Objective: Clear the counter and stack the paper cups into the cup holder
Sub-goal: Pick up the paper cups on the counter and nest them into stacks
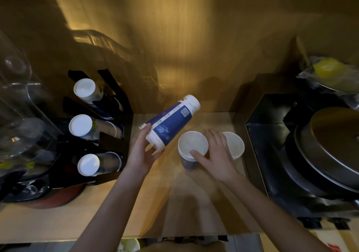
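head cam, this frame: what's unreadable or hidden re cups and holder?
- Head view: print on the tilted cup stack in the left hand is motion-blurred; cup count unclear.
- Right hand covers part of both upright cups, the blue one and the white one; grip unclear.
- Cup holder: dark frame hides how full its three rows are.
- Clear object at the left edge is cut off and unidentifiable.

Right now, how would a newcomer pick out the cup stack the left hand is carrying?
Start at the black cup holder on the counter's left. Just right of it, the left hand grips a blue-and-white nested cup stack. Unlike the upright cups beside the right hand, it is airborne and tilted.
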### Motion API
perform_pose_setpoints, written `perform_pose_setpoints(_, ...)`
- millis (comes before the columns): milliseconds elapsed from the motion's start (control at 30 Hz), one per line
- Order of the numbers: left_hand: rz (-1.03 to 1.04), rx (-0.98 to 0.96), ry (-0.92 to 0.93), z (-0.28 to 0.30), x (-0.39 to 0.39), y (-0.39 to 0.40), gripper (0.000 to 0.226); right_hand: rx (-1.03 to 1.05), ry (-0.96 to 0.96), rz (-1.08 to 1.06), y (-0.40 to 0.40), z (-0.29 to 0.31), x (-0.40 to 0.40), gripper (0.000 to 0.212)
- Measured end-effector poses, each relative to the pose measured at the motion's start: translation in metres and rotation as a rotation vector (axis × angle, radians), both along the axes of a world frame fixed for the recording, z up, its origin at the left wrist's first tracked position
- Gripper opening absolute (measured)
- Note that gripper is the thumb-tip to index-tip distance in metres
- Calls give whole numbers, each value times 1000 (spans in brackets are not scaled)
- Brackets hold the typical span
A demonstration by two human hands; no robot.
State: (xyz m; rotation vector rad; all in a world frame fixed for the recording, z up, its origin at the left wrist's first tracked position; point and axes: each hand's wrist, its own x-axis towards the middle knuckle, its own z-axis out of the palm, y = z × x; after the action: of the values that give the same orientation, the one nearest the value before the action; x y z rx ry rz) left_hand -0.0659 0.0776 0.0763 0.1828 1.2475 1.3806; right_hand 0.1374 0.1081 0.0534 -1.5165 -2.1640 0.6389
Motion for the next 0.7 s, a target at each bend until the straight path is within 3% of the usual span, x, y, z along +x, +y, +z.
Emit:
perform_pose_setpoints(100, -80, 108, 233, 11, 3, -1, 70, 207, 57, 38, 8, 27, -9, 83)
perform_pose_setpoints(200, -174, 205, 429, 26, 12, 1, 75, 361, -101, 230, 13, 49, -17, 92)
perform_pose_setpoints(300, -192, 258, 558, 38, 16, 3, 71, 226, -78, 299, 16, 60, -18, 88)
perform_pose_setpoints(400, -203, 265, 560, 41, 15, 3, 70, 221, -22, 302, 17, 61, -17, 80)
perform_pose_setpoints(600, -183, 240, 424, 35, 15, 4, 69, 293, -119, 298, 15, 61, -16, 79)
perform_pose_setpoints(700, -167, 189, 270, 27, 8, 6, 54, 512, -215, 237, 15, 58, -18, 71)
